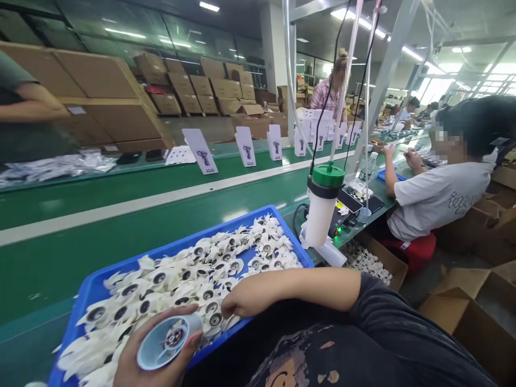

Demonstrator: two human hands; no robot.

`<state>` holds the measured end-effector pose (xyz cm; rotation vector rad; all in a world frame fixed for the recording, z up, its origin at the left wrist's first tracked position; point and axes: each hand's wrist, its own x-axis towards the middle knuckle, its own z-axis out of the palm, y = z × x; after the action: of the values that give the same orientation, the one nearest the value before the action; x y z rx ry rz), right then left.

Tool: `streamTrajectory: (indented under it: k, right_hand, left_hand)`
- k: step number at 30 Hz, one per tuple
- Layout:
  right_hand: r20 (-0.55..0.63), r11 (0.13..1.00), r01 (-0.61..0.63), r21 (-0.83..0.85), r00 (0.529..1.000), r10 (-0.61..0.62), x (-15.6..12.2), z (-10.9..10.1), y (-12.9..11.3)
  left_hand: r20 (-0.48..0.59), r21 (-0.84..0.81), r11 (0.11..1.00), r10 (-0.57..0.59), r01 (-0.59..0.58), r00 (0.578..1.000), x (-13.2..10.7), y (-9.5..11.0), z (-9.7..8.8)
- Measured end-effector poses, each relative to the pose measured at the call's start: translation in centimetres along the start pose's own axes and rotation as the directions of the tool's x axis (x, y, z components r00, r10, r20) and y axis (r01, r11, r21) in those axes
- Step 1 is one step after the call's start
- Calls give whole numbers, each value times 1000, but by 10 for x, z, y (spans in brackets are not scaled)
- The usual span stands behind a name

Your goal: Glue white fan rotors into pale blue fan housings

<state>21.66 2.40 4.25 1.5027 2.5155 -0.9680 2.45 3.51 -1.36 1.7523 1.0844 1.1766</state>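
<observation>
left hand (131,352) wraps its grip round a pale blue housing (155,346), near left; right hand (245,297) sits among white fan wheels (159,278) in the blue tray (297,241), grip i can't tell; yanked, crowded blades could snag.

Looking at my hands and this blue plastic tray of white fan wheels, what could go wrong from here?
The white bladed plastic fan wheels lie overlapped, so your right hand, reaching among them, might snag neighbours or bend blades.
Your left hand grips the pale-blue, open-ended plastic cylinder above the pile; if it slipped, it would probably drop onto the wheels.
</observation>
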Motion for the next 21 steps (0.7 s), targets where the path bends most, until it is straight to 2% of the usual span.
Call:
streamTrajectory:
  k: [4,7,14,17,21]
  right_hand:
    - [30,998,7,65,999,-9,7,-4,3]
    - [62,997,-9,83,998,4,11,-3,7]
    - [142,996,74,58,986,-82,13,-11,21]
    - [69,993,106,45,992,-109,4,-11,25]
    - [-148,988,108,109,985,-91,-16,-1,29]
  left_hand:
    - [-6,-87,996,-32,32,999,6,-6,-6]
    - [20,-102,995,-4,6,1000,7,-14,-9]
    - [56,74,985,153,-157,987,3,1,-7]
    - [103,107,983,139,-150,985,0,3,-11]
    - [111,185,977,86,-106,990,-5,3,-15]
